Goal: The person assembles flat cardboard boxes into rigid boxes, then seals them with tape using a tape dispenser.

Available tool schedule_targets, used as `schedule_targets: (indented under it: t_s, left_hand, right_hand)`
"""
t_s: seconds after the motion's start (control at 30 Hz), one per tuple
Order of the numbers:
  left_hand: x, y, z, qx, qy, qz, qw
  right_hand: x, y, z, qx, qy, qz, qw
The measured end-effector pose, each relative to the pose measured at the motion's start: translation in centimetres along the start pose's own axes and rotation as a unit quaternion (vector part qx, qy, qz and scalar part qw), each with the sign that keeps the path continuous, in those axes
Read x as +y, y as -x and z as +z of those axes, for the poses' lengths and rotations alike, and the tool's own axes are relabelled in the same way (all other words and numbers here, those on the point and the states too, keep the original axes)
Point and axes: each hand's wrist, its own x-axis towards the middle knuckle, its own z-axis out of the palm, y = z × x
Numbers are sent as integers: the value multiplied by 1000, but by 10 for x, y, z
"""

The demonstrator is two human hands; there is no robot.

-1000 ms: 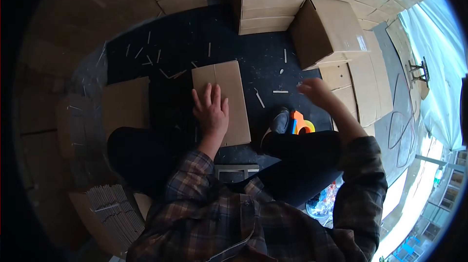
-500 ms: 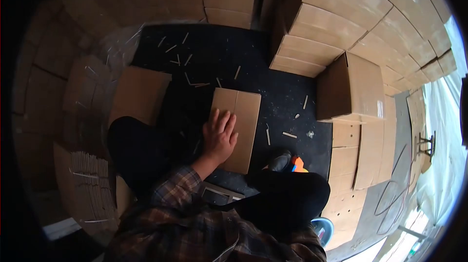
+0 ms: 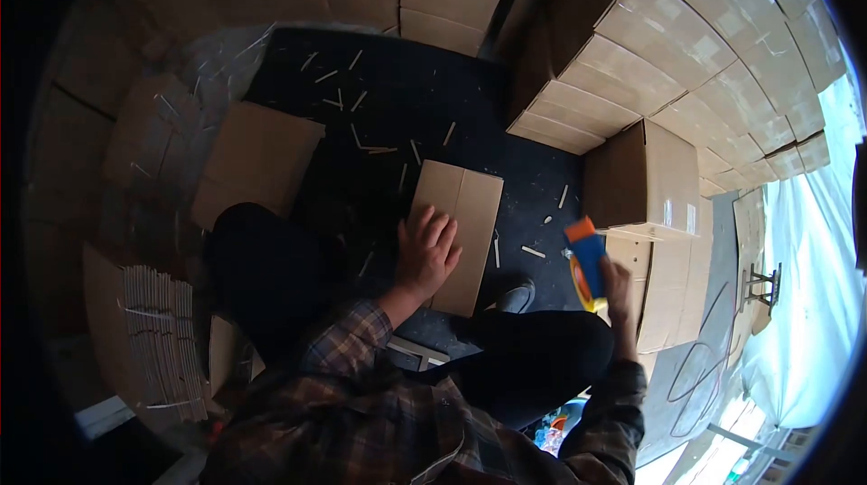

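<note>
My left hand [image 3: 429, 255] lies with fingers spread on the top of a closed cardboard box [image 3: 470, 232], near its left edge. The box sits on the dark floor in front of me, with a seam running lengthwise along its top. Off to the right, my right hand [image 3: 619, 293] is closed around a blue and orange tape dispenser [image 3: 591, 259] with a yellow part low on it. The tape dispenser is raised above my right knee, apart from the box.
Stacked cartons [image 3: 668, 42] rise at the right and back. A larger box [image 3: 646, 173] stands beside flat cardboard sheets [image 3: 673, 304]. Bundled flattened cardboard [image 3: 163, 340] is at the left, near another brown box [image 3: 257, 160]. Small strips [image 3: 533, 252] litter the floor [image 3: 397, 60].
My right hand has come into view at the right with the tape dispenser, which was by my foot before. My left hand stays on the box; the view has shifted slightly.
</note>
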Motion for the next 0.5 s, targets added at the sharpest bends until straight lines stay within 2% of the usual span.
schedule_targets:
  t_s: [0.07,0.1,0.17,0.3,0.37,0.4,0.5]
  left_hand:
    - [0,0,1,5,3,4,1000]
    - [-1,0,0,0,3,1,1000]
    - [-1,-1,1,-3,5,-4,1000]
    - [-2,0,1,-16,-2,-10,1000]
    - [-3,-2,-2,-17,-7,-10,1000]
    - [-2,-2,-5,-27,0,-11,1000]
    - [-4,-8,-13,-30,29,-10,999]
  right_hand:
    - [-101,-13,1,-53,-8,-71,996]
    - [-151,-14,4,-95,-13,-25,995]
    - [-217,-18,23,-202,-22,-27,979]
    - [-257,-33,93,-282,-34,-31,958]
    - [-244,-47,123,-306,0,-51,951]
    - [-242,-45,138,-274,-1,-55,960]
    - [-249,-56,147,-304,31,-23,952]
